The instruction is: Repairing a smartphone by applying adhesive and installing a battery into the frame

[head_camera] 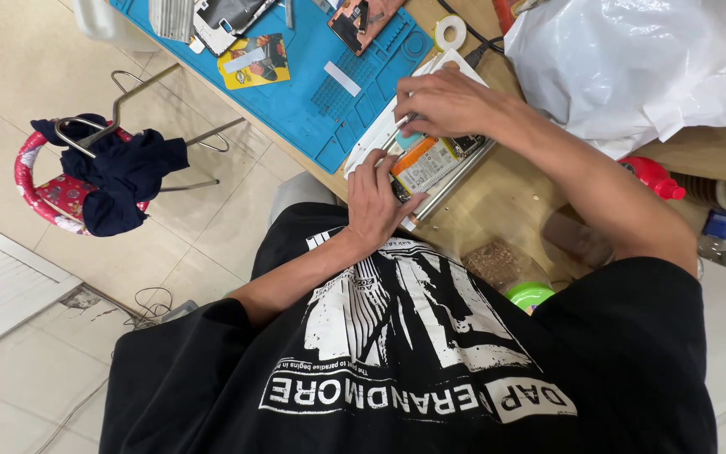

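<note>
Opened phone [430, 161], its back off and its yellow-and-white battery showing, lies on the wooden tabletop [497, 210] at the near edge of a blue work mat [329, 92], between my two hands.

Going left to right: far off on the floor stands a red stool [39, 189] with a dark cloth [123, 176] heaped on it. Next, on the mat, lie a yellow card [254, 60] and other dismantled phone parts [228, 21]. Then my left hand [377, 202], which presses on the near end of the phone, thumb and fingers clenched around its edge to pin it down. My right hand [451, 102] sits on the far end, fingers pinched on a thin metal tool [402, 124] whose tip meets the phone near the top of the battery. A roll of tape [449, 32] lies beyond it. Further right comes a white plastic bag [640, 67], and below it a red bottle cap [653, 178] and a green lid [529, 294].

To do this step well, I judge that the left hand should hold the frame flat and steady while the right works the tool tip at a shallow angle, with light pressure, kept off the soft battery.
</note>
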